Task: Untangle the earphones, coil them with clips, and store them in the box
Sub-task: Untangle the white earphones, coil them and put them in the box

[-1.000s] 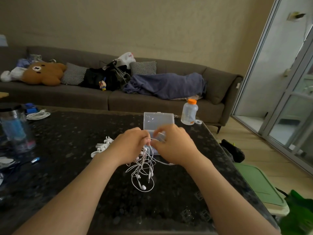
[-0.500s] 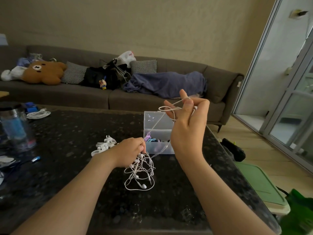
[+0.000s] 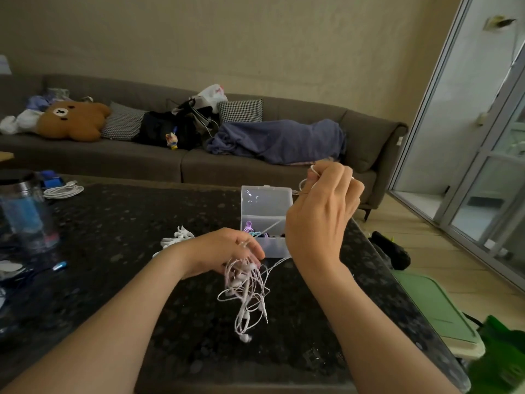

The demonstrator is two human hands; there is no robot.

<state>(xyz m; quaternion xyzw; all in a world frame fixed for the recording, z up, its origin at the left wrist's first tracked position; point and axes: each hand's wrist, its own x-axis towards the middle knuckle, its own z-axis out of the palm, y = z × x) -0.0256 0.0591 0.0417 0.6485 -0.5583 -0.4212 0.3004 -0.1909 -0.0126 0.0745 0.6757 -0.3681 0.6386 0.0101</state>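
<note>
Dark table point(image 3: 127, 223), one open box point(image 3: 272, 247), left hand point(image 3: 224, 251) fingers point(image 3: 253, 248) gripping one earphone tangle point(image 3: 247, 291), right hand point(image 3: 315, 223) fingers point(image 3: 329, 177) pinching one cable point(image 3: 271, 226)

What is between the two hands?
A thin white earphone cord runs from the left hand to the right hand, across the clear box; head view.

Bare table point(image 3: 119, 223) left of box point(image 3: 265, 207)

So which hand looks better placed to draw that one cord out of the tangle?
Probably the right hand: it pinches a cord loop raised near the clear box, while the left hand grips the earphone tangle over the table, anchoring it.
</note>
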